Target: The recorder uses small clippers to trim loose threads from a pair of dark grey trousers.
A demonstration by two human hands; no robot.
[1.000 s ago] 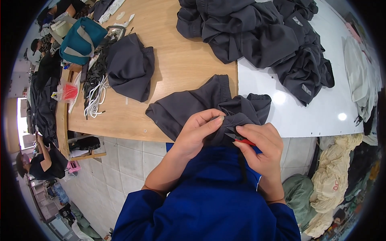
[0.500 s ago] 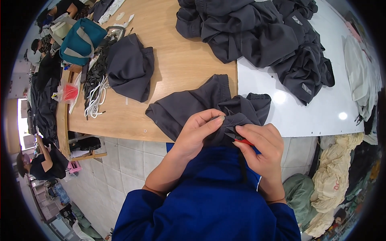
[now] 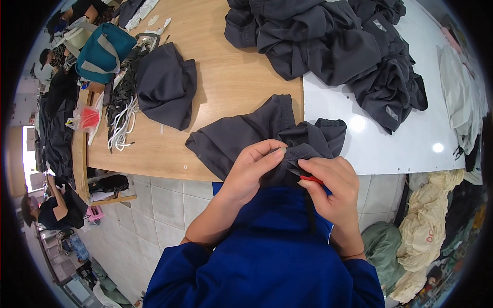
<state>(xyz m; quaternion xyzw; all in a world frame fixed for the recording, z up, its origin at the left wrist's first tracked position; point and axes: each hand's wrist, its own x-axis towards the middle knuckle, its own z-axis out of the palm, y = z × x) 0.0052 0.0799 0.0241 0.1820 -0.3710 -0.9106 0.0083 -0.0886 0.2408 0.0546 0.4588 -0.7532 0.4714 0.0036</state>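
Pinching dark grey garment (image 3: 251,128) in left hand (image 3: 258,168) at near edge of bench (image 3: 231,77); gripping red-handled snips (image 3: 312,179) in right hand (image 3: 335,186), close by but apart. Seemingly midway through 1 garment. Hard to tell finished from waiting in heap (image 3: 318,43) at far edge or in bundle (image 3: 167,87) toward left edge. On bench, wood tone left, glossy white right. Beyond: tiled floor (image 3: 167,205), co-workers (image 3: 51,210) past left edge, cream cloth (image 3: 429,220) below near right corner.
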